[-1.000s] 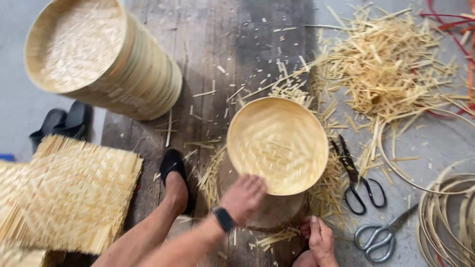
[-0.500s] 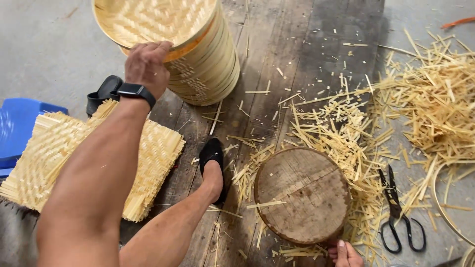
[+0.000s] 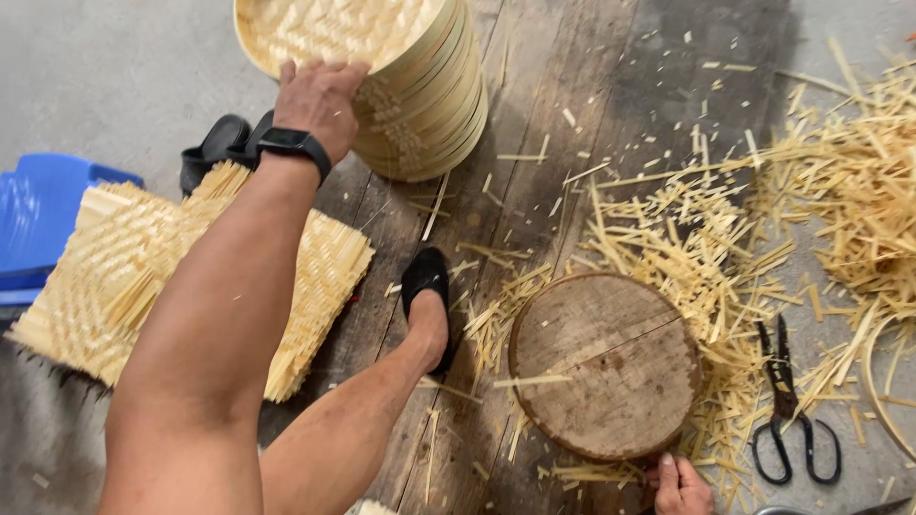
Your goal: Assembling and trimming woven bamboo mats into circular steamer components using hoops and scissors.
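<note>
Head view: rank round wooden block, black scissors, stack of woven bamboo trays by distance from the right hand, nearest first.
From the right hand, bottom edge:
1. Round wooden block, just above it, fingers at its lower rim.
2. Black scissors, off to its right on the floor.
3. Stack of woven bamboo trays, top of frame, under the left hand.

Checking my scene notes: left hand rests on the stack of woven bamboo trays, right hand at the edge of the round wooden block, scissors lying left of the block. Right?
One slip: the scissors lie right of the round wooden block, not left, as the head view shows. The rest holds: left hand on the stack of woven bamboo trays, right hand at the block's edge.
</note>
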